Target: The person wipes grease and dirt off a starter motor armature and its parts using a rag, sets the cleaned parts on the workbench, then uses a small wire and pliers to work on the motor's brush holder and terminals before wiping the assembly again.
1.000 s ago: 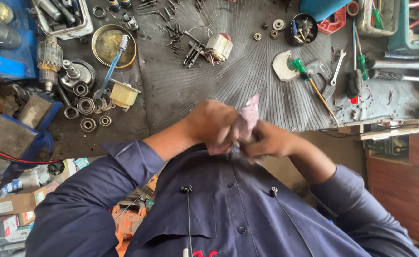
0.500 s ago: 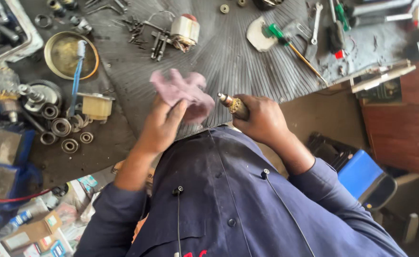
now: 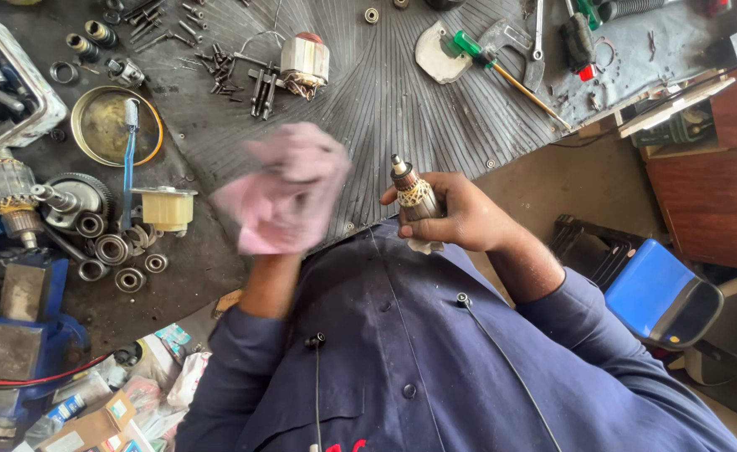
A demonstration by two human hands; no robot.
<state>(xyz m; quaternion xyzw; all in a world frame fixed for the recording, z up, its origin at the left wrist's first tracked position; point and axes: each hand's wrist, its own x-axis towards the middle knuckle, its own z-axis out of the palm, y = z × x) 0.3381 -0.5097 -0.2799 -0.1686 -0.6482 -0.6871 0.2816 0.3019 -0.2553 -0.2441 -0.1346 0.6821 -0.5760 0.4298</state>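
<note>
The right hand (image 3: 460,213) was clamped around a small copper-wound motor armature with a steel shaft (image 3: 412,194), held upright just off the near edge of the dark ribbed rubber mat (image 3: 402,92) on the bench. The left hand (image 3: 278,219), nearer the mat's middle, was hidden under the bunched pink cloth (image 3: 283,186) it gripped; the cloth was blurred and apart from the armature. Wiping well would likely call for a steady hold on the armature's lower body, leaving windings and shaft tip exposed, and light strokes with the cloth along the shaft so the fine copper wire was not snagged. A white-cased wound stator (image 3: 304,59) lay at the mat's far side
</note>
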